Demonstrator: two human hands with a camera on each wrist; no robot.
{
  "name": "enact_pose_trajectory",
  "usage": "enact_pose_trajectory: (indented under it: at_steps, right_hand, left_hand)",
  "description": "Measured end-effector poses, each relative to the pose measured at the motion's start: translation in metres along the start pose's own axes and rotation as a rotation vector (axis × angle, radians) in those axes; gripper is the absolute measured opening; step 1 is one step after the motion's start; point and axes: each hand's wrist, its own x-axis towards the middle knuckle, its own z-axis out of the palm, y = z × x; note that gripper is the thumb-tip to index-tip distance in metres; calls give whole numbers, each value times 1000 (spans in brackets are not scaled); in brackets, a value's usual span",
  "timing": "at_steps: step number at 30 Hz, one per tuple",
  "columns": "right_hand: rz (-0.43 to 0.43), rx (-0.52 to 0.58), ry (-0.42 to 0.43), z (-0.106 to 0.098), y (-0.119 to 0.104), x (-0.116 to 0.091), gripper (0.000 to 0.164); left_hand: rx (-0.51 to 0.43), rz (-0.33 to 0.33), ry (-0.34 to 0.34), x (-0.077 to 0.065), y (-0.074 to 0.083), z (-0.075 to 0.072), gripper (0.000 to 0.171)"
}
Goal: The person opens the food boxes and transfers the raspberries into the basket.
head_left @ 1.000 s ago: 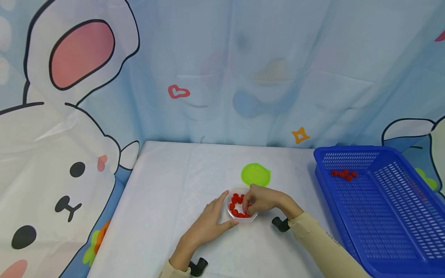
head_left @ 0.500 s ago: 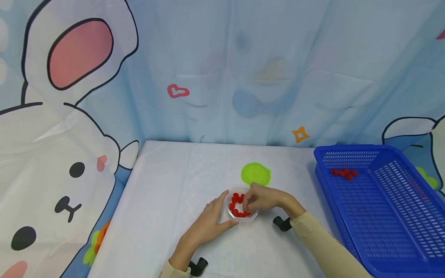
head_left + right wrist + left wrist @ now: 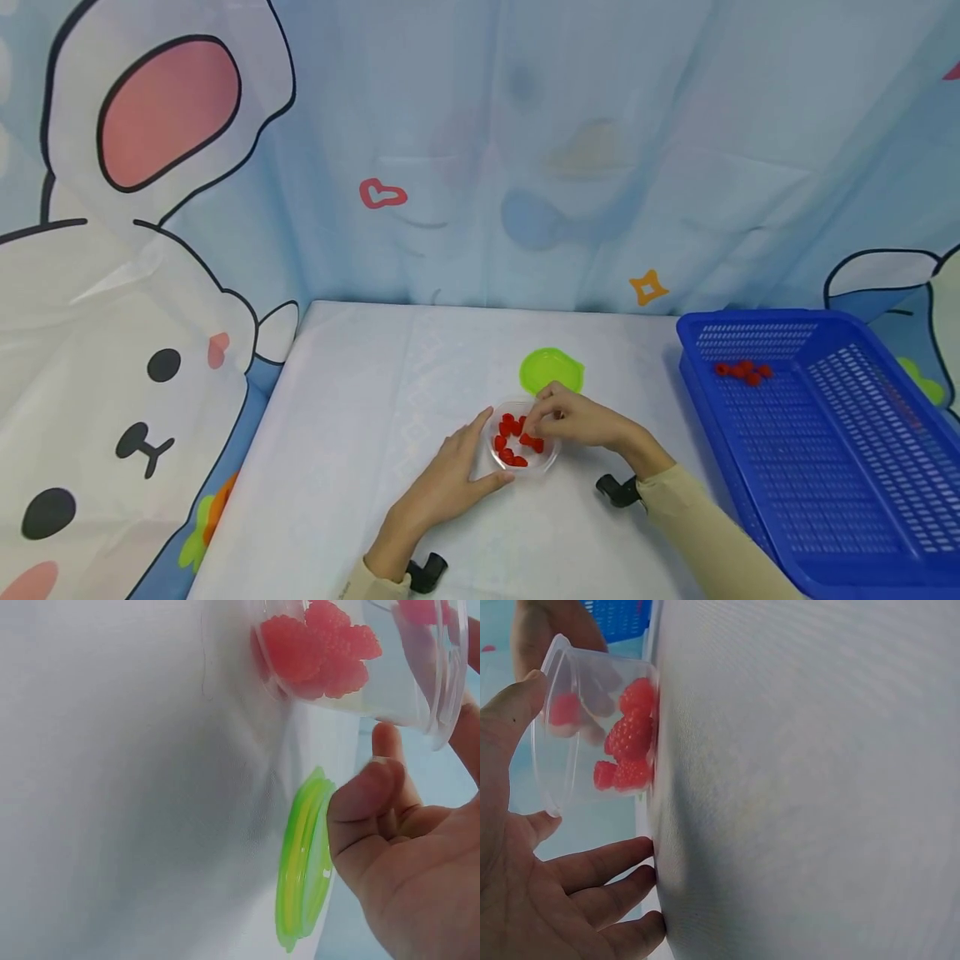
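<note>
A clear plastic cup (image 3: 538, 467) stands on the white tabletop with several red raspberries (image 3: 630, 735) lying in its bottom. In the head view my left hand (image 3: 444, 483) holds the cup's rim between thumb and index finger; the left wrist view shows its other fingers extended toward the tabletop. My right hand (image 3: 573, 418) is over the cup's right side, its fingertips pinching one raspberry (image 3: 564, 709) near rim height, above the others. Behind the cup, close to my right hand, lies a green lid (image 3: 304, 862).
At the right stands a blue plastic basket (image 3: 847, 467) with several more raspberries (image 3: 744, 372) at its far left end. A blue curtain with cartoon prints (image 3: 480, 167) hangs behind the table.
My right hand has lifted from down inside the cup and shifted slightly back, bringing up a raspberry and uncovering others. My left hand stays on the rim.
</note>
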Motion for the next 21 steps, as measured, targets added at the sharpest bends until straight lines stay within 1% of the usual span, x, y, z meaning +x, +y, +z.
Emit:
enact_pose_trajectory:
  at_steps: [7, 12, 15, 18, 21]
  right_hand:
    - [40, 68, 92, -2, 1, -7, 17]
    - [31, 154, 133, -5, 0, -14, 20]
    - [24, 200, 155, -8, 0, -18, 20]
    - [33, 248, 186, -12, -2, -21, 23]
    - [64, 299, 230, -18, -5, -24, 26]
  left_hand:
    - [-7, -8, 5, 1, -1, 1, 94]
    - [-29, -22, -4, -1, -2, 4, 94]
    - [-26, -30, -5, -2, -3, 6, 94]
    - [-27, -34, 1, -3, -3, 7, 94]
    - [-26, -43, 0, -2, -2, 7, 94]
